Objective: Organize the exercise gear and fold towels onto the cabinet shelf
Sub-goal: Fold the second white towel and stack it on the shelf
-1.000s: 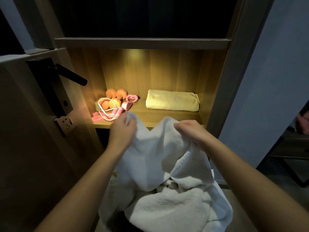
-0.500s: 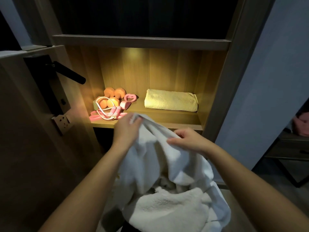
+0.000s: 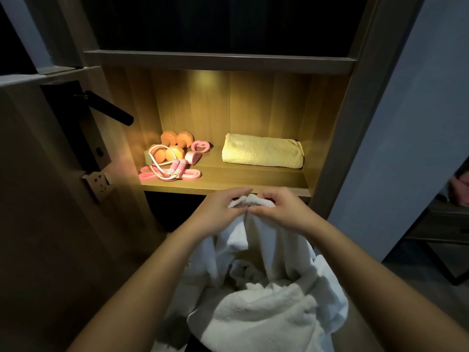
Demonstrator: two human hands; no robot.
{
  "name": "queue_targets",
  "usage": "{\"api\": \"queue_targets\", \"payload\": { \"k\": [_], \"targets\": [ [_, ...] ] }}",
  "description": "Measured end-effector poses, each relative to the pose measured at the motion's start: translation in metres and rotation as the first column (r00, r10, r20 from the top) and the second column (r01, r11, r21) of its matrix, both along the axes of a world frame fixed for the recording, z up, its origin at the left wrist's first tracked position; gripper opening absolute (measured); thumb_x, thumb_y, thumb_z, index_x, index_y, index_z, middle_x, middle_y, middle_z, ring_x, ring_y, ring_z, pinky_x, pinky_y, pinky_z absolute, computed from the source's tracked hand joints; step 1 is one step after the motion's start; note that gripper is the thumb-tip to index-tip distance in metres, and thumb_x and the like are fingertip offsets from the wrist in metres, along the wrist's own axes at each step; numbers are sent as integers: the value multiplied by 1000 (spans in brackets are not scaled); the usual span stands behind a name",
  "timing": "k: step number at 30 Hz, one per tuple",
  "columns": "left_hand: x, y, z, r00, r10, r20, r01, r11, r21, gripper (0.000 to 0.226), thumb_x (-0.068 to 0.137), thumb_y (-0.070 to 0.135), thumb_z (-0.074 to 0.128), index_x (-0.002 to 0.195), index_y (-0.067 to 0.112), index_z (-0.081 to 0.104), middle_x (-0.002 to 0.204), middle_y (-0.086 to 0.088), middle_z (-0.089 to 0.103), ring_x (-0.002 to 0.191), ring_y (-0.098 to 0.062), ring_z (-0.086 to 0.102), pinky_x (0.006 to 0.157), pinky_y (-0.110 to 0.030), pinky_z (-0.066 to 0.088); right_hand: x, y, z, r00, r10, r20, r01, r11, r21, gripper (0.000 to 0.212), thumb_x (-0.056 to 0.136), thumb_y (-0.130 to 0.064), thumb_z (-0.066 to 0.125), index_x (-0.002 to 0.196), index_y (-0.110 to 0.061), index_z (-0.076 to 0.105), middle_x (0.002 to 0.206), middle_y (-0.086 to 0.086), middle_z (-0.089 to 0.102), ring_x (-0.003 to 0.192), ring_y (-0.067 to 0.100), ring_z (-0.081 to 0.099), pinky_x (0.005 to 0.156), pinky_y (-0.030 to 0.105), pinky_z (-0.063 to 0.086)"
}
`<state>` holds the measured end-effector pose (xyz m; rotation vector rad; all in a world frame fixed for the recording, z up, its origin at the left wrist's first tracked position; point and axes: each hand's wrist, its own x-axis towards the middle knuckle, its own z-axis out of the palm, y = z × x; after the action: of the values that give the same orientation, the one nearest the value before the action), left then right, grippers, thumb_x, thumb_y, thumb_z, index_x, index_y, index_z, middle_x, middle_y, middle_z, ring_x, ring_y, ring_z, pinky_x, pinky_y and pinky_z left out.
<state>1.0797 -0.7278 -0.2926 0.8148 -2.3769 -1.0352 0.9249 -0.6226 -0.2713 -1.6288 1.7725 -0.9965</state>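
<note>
A white towel (image 3: 269, 252) hangs in front of me, its lower part bunched in a heap below. My left hand (image 3: 218, 212) and my right hand (image 3: 279, 212) sit side by side just below the shelf edge, both pinching the towel's top edge together. On the lit cabinet shelf (image 3: 248, 179) a folded yellow towel (image 3: 262, 154) lies at the right. At the left lie orange dumbbells (image 3: 172, 146), a pink skipping rope (image 3: 175, 168), a pink heart-shaped grip (image 3: 200, 146) and a pink band (image 3: 187, 177).
An open door with a black handle (image 3: 109, 110) and latch plate stands at the left. A dark upper shelf (image 3: 218, 59) caps the compartment. A grey wall (image 3: 411, 123) is at the right, with dark furniture (image 3: 441, 224) beyond it.
My two hands have come together from apart, bringing two parts of the white towel's edge side by side. The towel now hangs narrower beneath them.
</note>
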Motion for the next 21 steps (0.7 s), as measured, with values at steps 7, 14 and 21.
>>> {"api": "queue_targets", "payload": {
  "k": [7,14,21],
  "targets": [
    [1,6,0,998,69,4,-68,995,-67,19,94,24,61,76,18,63,70,3,60,67,-13,51,61,-29,35,-8,10,-3,999,25,45,-26,999,25,12,89,-24,70,83,-14,67,73,-1,59,66,11,53,61,27,40],
    [43,-27,3,717,649,-255,-662,749,45,22,96,22,56,80,8,61,72,-4,54,69,-22,48,55,-31,29,-34,18,-26,997,-69,41,61,985,162,27,86,-40,71,71,-21,60,70,-6,59,64,7,54,57,20,40],
    [36,-12,-13,957,283,60,-286,957,47,38,96,28,59,133,28,57,132,-2,58,122,-22,52,96,-36,43,-23,10,-22,996,-25,85,24,1000,15,12,86,-30,73,78,-25,65,77,-8,65,71,6,61,64,24,48]
  ]
}}
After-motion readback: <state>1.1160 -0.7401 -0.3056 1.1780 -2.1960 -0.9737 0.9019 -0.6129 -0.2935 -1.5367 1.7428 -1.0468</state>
